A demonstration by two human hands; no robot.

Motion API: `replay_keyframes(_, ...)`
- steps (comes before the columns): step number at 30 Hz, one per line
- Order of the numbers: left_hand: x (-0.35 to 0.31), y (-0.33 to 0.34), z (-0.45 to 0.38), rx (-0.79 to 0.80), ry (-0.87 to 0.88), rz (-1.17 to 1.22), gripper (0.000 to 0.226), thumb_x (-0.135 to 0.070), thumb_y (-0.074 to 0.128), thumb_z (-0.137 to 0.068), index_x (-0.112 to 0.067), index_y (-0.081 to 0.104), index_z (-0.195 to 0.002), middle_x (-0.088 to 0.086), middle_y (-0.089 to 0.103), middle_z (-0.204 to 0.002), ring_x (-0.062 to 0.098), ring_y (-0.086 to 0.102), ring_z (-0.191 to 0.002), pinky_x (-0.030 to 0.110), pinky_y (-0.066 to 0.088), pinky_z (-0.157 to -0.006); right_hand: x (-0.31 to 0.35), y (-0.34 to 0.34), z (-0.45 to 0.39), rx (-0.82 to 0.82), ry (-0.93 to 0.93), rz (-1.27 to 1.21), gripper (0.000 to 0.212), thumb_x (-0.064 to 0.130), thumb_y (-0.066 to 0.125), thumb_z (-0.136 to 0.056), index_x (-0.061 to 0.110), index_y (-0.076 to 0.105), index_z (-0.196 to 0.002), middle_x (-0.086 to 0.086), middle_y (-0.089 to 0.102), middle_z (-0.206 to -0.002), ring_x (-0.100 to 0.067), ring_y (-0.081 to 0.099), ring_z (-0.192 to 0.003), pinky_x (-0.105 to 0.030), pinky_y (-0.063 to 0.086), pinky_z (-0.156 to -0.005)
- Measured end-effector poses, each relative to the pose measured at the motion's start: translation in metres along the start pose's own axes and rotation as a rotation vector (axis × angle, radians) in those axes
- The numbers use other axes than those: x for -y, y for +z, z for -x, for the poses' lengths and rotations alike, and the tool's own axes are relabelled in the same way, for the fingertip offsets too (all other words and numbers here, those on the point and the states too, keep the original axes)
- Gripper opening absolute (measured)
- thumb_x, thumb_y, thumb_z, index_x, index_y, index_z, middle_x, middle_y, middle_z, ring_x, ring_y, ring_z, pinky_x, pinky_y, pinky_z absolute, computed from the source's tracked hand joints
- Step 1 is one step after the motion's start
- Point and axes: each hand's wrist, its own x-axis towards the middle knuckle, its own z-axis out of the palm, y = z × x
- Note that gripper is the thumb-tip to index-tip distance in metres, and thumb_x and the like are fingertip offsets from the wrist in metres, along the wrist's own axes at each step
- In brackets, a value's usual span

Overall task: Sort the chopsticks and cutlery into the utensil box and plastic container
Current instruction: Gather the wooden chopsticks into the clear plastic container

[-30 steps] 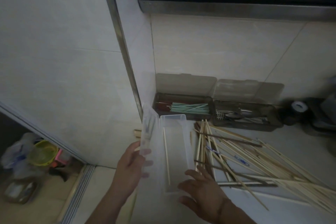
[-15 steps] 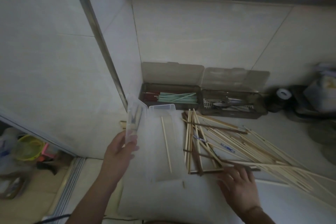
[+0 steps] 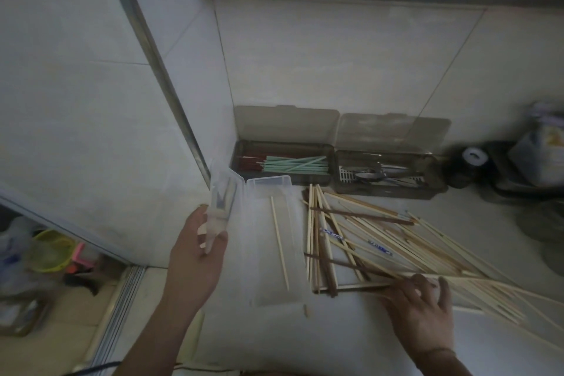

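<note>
My right hand (image 3: pixel 419 304) has left the plastic container (image 3: pixel 276 241) and now presses open-fingered on the bamboo chopsticks (image 3: pixel 381 238) beside it, ready to gather, while my left hand (image 3: pixel 198 250) grips its lid (image 3: pixel 221 207).

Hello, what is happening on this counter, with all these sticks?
A person is sorting chopsticks. The left hand holds up the lid of a clear plastic container, which has one chopstick inside. The right hand rests its fingers on a loose pile of wooden chopsticks. Behind, two open utensil boxes stand against the wall, one with green and dark chopsticks, one with metal cutlery.
</note>
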Motion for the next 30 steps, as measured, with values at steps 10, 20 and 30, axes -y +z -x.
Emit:
replay_keyframes(10, 0.001, -0.008, 0.027, 0.031, 0.384, -0.375, 0.051, -0.049, 0.047, -0.083, -0.023, 0.055, -0.126, -0.003, 0.037, -0.147, 0.026, 0.043, -0.129, 0.045, 0.046, -0.099, -0.003, -0.004, -0.001, -0.104, -0.072, 0.024, 0.056, 0.041, 0.027, -0.100, 0.020, 0.072, -0.073, -0.002, 0.071, -0.088, -0.033, 0.050, -0.099, -0.064, 0.026, -0.100)
replay_keyframes(20, 0.002, 0.022, 0.059, 0.071, 0.981, -0.675, 0.032, -0.035, 0.063, -0.076, -0.021, 0.067, -0.104, 0.001, 0.064, -0.109, 0.027, 0.061, -0.090, 0.045, 0.042, -0.093, 0.107, -0.092, -0.119, -0.087, 0.396, -1.393, 0.033, 0.011, 0.047, -0.098, 0.044, 0.048, -0.091, -0.005, 0.050, -0.068, -0.012, 0.047, -0.056, -0.021, 0.042, -0.048)
replay_keyframes(30, 0.042, 0.056, 0.064, 0.132, 0.955, -0.807, 0.006, -0.017, 0.060, -0.064, -0.022, 0.058, -0.061, -0.001, 0.050, -0.062, 0.021, 0.047, -0.052, 0.032, 0.036, -0.061, 0.212, -0.005, -0.190, 0.615, 0.366, -1.362, 0.051, -0.015, 0.031, -0.085, 0.026, 0.050, -0.108, -0.011, 0.049, -0.107, -0.016, 0.046, -0.075, -0.024, 0.043, -0.063)
